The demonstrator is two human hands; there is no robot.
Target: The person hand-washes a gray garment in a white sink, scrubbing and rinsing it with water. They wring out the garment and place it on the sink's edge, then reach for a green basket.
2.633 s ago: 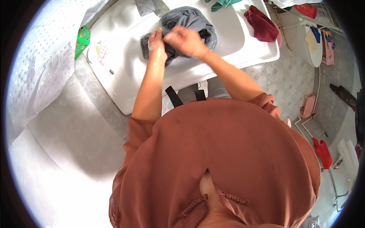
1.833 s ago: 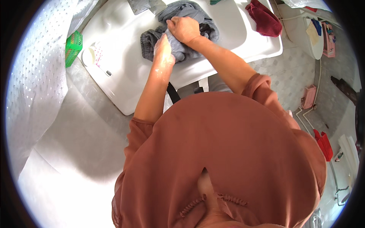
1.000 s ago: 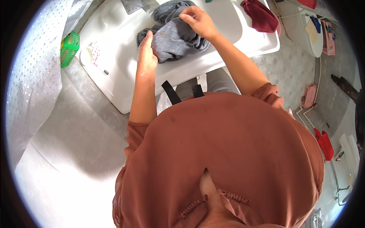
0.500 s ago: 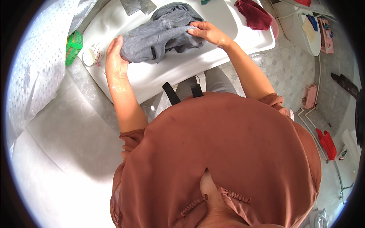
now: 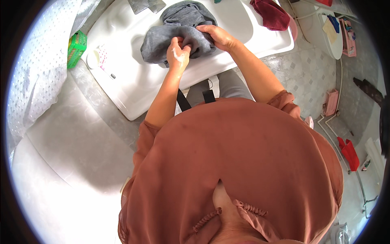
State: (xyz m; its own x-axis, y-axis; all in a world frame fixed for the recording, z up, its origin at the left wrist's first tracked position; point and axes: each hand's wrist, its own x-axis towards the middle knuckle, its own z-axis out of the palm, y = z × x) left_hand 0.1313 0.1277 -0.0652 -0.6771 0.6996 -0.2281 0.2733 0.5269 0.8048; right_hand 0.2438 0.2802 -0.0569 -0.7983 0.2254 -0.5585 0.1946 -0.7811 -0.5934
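A wet-looking grey cloth garment [image 5: 158, 44] lies bunched over the white basin [image 5: 134, 95]; its exact kind does not show. My left hand [image 5: 178, 55], with white suds on its back, pinches a fold at the near middle of the garment. Close by on the right, my right hand [image 5: 219, 37] grips the garment's right side, thumb on top and the other fingers partly hidden by cloth. The far part of the garment rests in a heap on the basin.
A white cup with red dots [image 5: 95, 59] is at the basin's left end, with a green plastic basket [image 5: 77, 49] beyond it. Dark red cloth [image 5: 271, 15] lies on the basin's right side, next to a pink basin edge [image 5: 293, 29]. A patterned curtain [image 5: 44, 61] hangs at left.
My left hand has moved right, from the garment's left end to its near middle. The garment has gone from stretched out to bunched. My right hand has shifted slightly left.
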